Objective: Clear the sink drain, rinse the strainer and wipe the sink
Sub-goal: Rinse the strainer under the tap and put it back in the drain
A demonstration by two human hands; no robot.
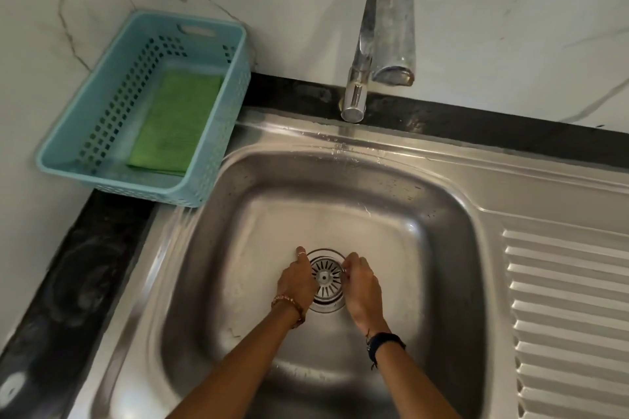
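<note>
The steel sink [452, 201] filled most of the view, its ribbed draining board running off toward three o'clock. At twelve o'clock the tap [384, 27] stood with its spout over the basin; no stream showed, though droplets sat on the rim below it. Toward ten o'clock a blue basket [68, 160] rested on the dark counter, probably kept there so the green cloth [177, 122] lying flat inside stayed within reach for the wiping step.

Both forearms reached in from six o'clock. The left hand [296, 284] sat at the nine o'clock edge of the drain, fingers curled against the rim; the right hand [362, 286] mirrored it at three o'clock, fingertips bent inward at the edge. That opposed placement suggested an even pull, to lift without jamming. Whether either hand actually gripped metal could not be told. The strainer [324, 277] was seated in the drain at the basin's centre, between the hands.
</note>
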